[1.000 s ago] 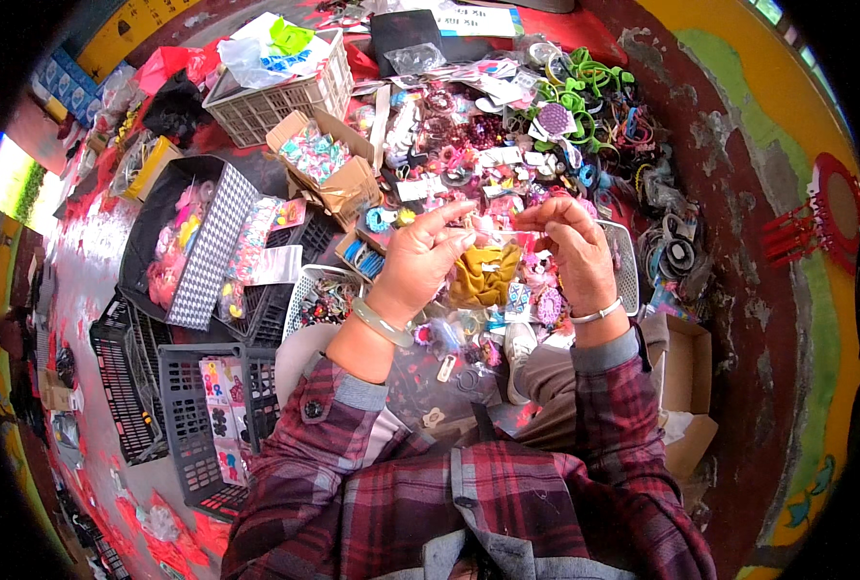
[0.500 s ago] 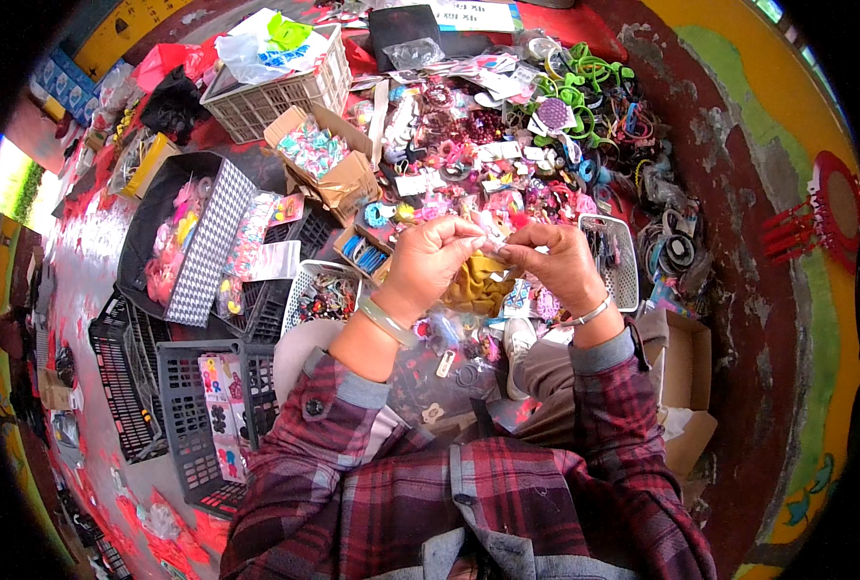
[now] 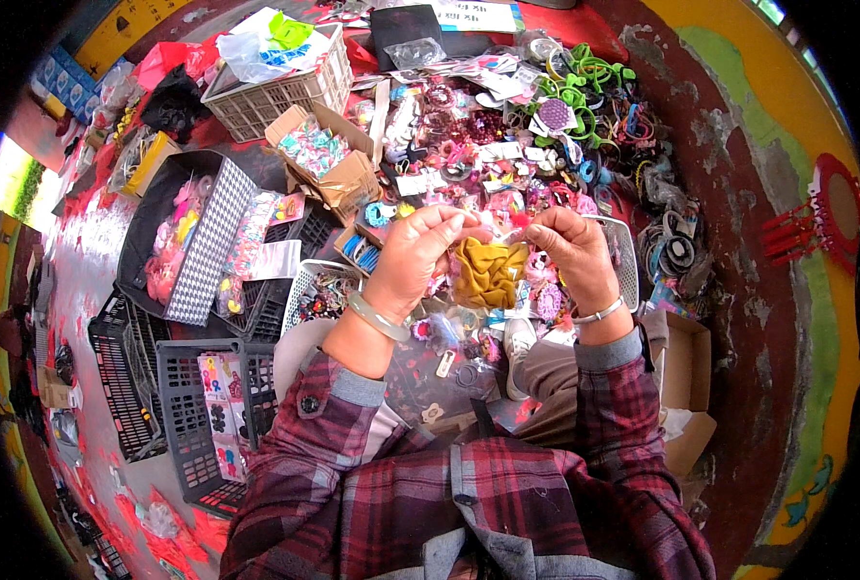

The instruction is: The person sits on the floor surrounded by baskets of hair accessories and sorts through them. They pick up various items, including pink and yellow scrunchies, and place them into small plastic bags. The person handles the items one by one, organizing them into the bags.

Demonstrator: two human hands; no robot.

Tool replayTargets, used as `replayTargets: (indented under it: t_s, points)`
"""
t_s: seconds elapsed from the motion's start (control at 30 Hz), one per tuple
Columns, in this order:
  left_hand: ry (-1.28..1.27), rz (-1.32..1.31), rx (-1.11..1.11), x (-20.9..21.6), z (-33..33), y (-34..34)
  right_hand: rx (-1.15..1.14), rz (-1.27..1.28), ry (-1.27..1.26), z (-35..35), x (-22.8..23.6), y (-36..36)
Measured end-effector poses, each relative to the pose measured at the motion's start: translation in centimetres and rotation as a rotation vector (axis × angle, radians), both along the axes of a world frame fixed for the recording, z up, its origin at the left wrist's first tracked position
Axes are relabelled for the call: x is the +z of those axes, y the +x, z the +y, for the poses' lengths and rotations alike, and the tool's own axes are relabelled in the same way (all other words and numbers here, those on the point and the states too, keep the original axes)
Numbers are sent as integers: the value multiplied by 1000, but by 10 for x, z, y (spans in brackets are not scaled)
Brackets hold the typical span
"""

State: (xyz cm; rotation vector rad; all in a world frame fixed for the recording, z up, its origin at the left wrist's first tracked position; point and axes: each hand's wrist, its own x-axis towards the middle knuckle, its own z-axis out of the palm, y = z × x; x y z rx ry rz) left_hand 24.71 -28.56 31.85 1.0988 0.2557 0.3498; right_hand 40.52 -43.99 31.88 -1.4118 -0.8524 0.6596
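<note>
Above a floor crowded with trinkets, the person's two hands met at chest height over their lap. The left hand [image 3: 418,261] and the right hand [image 3: 567,256] each pinched an upper corner of a small clear packet [image 3: 489,273] stuffed with mustard-yellow fabric bows, fingertips closed on its top edge so the packet hung between them. A pale green bangle [image 3: 377,317] circled the left wrist, and a thin silver bracelet [image 3: 599,312] sat on the right. Both forearms wore plaid sleeves [image 3: 338,425] in dark red with grey cuffs.

Just beyond the hands lay a dense spread of hair accessories [image 3: 507,155]: pink and purple clips, elastic loops, and a cluster of bright green hair bands [image 3: 592,77] toward the far right. A white lattice tray [image 3: 627,261] sat close behind the right hand. To the left of the packet stood an open cardboard box [image 3: 338,169] of small coloured items, and behind it a pale plastic basket [image 3: 285,92] holding crumpled bags. Farther left, a black houndstooth-patterned box [image 3: 206,253] held pink pieces, with dark grey plastic crates [image 3: 193,425] near the person's left knee. On the right, a red-brown wall [image 3: 739,193] rose beside the goods, and a red hand mirror [image 3: 836,208] hung against a yellow band.
</note>
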Motion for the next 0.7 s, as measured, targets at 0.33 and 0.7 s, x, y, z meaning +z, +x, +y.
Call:
replayTargets:
  t_s: [0.33,0.7]
  points:
    - [-191,55,-242,-6,-11,6,-176,327,47,6,5,-7]
    - [-249,-51,-56,-19,-10,12,-113,432,-67,9,9,-22]
